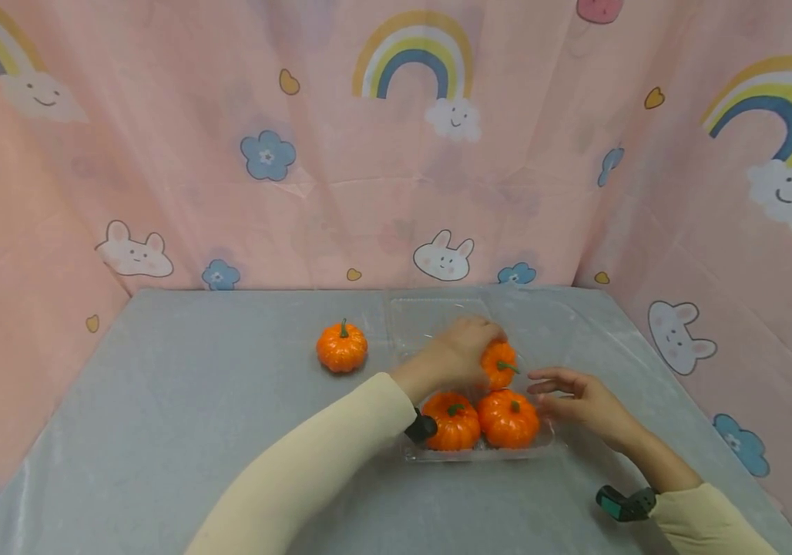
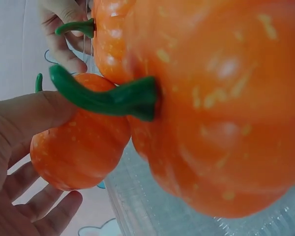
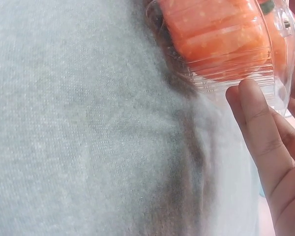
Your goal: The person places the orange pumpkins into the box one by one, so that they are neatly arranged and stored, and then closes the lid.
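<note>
My left hand (image 1: 461,351) reaches over a clear plastic clamshell box (image 1: 479,455) and holds a small orange toy pumpkin (image 1: 498,364) at its back right. In the left wrist view the thumb lies over this pumpkin (image 2: 83,147) near its green stem, with the other fingers around its far side. Two more pumpkins sit side by side in the front of the box, one at left (image 1: 453,424) and one at right (image 1: 509,420). My right hand (image 1: 586,401) is at the box's right side, its fingers (image 3: 255,105) extended against or very near the ribbed wall.
Another orange pumpkin (image 1: 342,347) stands on the grey cloth (image 1: 181,416) left of the box. The clear lid (image 1: 431,312) lies folded back behind the box. A pink patterned curtain (image 1: 340,200) encloses the table at the back and sides.
</note>
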{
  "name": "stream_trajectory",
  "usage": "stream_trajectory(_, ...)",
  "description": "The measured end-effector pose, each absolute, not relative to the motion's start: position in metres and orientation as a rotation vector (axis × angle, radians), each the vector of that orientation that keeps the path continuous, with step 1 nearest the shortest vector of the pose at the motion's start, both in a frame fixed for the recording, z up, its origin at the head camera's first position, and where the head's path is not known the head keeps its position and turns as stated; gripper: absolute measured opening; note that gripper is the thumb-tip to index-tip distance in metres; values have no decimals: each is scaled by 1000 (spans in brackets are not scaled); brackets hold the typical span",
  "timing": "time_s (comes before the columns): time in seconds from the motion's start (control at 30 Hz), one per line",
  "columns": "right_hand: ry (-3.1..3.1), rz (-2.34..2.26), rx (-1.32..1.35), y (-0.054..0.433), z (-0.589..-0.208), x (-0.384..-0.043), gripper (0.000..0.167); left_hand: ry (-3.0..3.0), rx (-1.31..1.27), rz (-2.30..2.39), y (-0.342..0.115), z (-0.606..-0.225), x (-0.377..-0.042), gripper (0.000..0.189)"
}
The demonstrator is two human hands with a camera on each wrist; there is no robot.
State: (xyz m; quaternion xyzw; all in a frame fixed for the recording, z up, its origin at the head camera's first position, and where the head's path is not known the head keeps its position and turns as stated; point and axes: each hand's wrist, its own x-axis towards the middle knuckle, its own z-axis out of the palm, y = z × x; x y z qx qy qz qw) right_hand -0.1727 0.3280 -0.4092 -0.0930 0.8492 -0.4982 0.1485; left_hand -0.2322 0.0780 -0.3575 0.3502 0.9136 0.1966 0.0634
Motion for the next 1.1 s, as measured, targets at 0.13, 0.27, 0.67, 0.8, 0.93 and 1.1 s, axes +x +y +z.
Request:
stream_trajectory(0.13,2435,-1431,-261,329,-409,-173,51,2764,1049,597,79,-357,-231,60)
stream_trajectory(0.27,2435,-1430,-258,328,-409,-173,51,2750,1038,643,78,-358,-231,61)
stream_trajectory(0.67,2442,-1420,-247,328,-409,-173,51,2640,994,832,73,-365,-237,56)
stream_trajectory(0.8,2447,-1418,-253,328,-410,-173,50,2643,954,841,73,-366,-237,57)
stream_trajectory(0.93,2448,-1421,-255,329,-411,-174,50,2647,932,854,74,-366,-236,57)
stream_trajectory(1.1,2457,-1412,-257,329,-411,-174,49,2663,980,819,75,-365,-235,56)
